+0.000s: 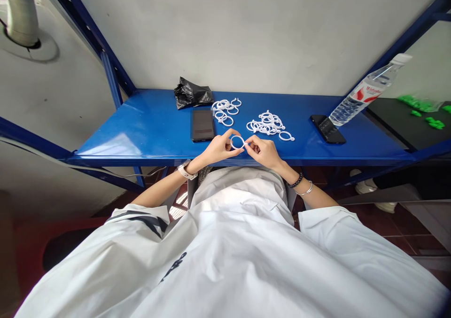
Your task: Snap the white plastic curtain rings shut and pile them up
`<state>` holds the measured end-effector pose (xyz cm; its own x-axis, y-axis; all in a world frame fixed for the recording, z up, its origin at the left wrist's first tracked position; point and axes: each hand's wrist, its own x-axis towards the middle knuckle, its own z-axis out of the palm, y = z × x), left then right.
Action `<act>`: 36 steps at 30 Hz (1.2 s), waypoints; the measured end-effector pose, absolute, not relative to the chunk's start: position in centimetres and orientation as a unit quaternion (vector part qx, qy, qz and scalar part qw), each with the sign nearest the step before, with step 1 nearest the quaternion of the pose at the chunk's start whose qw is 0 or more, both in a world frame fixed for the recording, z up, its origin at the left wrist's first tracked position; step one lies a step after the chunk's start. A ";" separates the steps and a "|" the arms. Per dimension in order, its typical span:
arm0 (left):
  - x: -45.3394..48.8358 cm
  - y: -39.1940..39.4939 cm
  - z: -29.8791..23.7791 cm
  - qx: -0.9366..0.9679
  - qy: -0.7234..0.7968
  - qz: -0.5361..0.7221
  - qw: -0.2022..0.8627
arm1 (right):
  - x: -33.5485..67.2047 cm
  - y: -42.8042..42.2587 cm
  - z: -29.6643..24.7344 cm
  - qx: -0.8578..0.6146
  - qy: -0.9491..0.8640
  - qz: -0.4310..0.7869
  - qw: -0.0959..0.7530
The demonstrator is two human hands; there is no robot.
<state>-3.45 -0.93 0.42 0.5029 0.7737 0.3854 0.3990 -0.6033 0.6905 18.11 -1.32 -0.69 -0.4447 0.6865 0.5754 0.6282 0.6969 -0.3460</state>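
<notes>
Both hands hold one white plastic ring (237, 142) over the front edge of the blue shelf (148, 125). My left hand (219, 149) pinches the ring's left side, and my right hand (265, 151) pinches its right side. Behind my hands lie two heaps of the same white rings: a smaller pile (225, 110) at the back middle and a larger pile (268, 125) to the right of it.
A dark phone (203, 125) lies flat left of the rings, with a crumpled black plastic bag (192, 94) behind it. A second phone (327, 129) and a tilted water bottle (366, 92) are on the right. Green parts (424, 111) lie on a neighbouring dark surface.
</notes>
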 end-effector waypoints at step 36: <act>-2.0 1.0 -0.9 0.834 0.522 0.179 -0.026 | 24.1 2.8 -0.2 -0.468 -0.832 0.066 0.290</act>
